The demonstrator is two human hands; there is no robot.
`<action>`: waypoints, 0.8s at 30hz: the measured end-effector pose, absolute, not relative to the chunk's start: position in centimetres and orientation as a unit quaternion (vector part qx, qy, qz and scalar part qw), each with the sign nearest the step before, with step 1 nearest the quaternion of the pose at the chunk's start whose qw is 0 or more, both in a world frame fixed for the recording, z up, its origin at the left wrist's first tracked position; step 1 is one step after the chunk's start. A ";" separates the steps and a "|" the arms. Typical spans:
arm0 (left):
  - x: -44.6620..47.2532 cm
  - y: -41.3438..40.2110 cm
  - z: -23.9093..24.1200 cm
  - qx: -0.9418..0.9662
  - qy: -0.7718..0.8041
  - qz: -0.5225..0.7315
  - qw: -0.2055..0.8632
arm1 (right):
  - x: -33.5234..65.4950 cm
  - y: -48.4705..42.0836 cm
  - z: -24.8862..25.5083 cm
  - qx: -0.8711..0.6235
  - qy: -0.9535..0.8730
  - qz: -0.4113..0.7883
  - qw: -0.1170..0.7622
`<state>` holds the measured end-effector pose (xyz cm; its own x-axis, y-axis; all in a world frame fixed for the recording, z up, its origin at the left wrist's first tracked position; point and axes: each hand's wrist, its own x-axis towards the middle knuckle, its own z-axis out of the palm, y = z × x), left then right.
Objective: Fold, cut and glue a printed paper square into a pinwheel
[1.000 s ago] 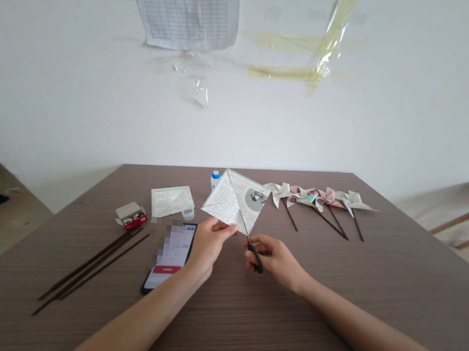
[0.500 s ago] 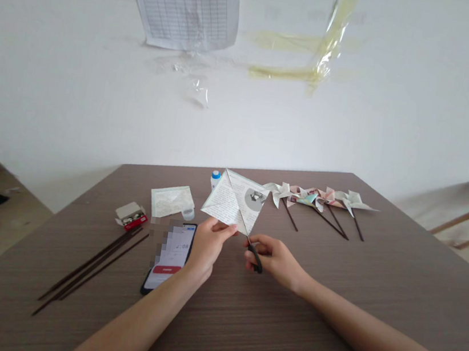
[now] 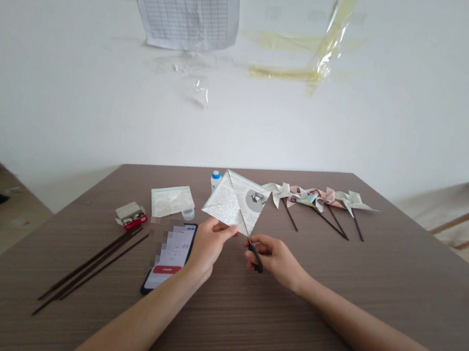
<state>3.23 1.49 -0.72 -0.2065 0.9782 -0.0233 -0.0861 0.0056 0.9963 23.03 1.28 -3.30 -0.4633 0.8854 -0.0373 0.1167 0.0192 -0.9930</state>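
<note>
A square of printed paper [image 3: 231,201] with diagonal creases is held up above the table, one corner pointing toward me. My left hand [image 3: 209,244] pinches its lower left edge between thumb and fingers. In my right hand [image 3: 271,256] is a pair of scissors [image 3: 255,258] with dark handles, the fingers wrapped round them. Its blades lie at the paper's near corner, along the diagonal line. How far the blades reach into the paper is hard to make out.
Several paper pinwheels [image 3: 318,198] on brown sticks lie at the back right. A blue-capped bottle [image 3: 215,180] stands behind the paper. To the left are a phone [image 3: 169,262], several brown sticks [image 3: 88,263], a small red box [image 3: 133,217] and a pale square sheet [image 3: 170,200].
The paper has shifted very slightly to the right. Both hands and the scissors stay almost in place.
</note>
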 end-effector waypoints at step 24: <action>2.5 1.9 -1.6 0.432 0.546 0.566 0.442 | 23.1 1.7 -4.4 -0.429 -0.642 0.557 0.304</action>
